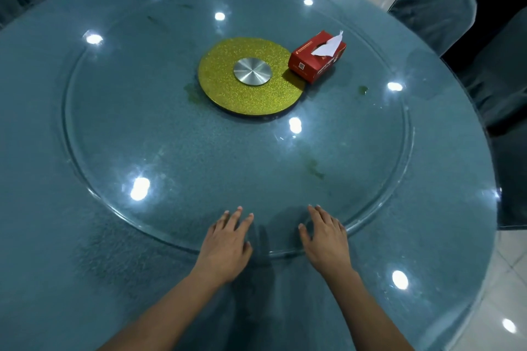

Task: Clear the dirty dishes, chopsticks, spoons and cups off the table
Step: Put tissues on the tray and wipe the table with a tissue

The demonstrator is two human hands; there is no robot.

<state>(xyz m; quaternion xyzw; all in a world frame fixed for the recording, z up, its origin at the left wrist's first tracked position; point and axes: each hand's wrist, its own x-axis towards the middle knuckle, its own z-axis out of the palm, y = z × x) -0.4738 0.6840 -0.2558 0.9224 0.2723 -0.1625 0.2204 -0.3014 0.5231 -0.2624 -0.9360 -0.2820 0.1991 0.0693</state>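
Observation:
No dishes, chopsticks, spoons or cups show on the round glass-topped table (57, 236). A glass turntable (142, 137) fills its middle. My left hand (225, 245) lies flat on the turntable's near rim, fingers apart, holding nothing. My right hand (326, 239) rests the same way a little to the right, also holding nothing. Both forearms reach in from the bottom edge.
A glittery gold disc (228, 88) with a steel hub (252, 71) marks the turntable's centre. A red tissue box (315, 61) sits at the disc's right edge. Greenish smears (315, 169) dot the glass. Grey-covered chairs (433, 8) ring the table; white tiled floor (502, 279) lies at the right.

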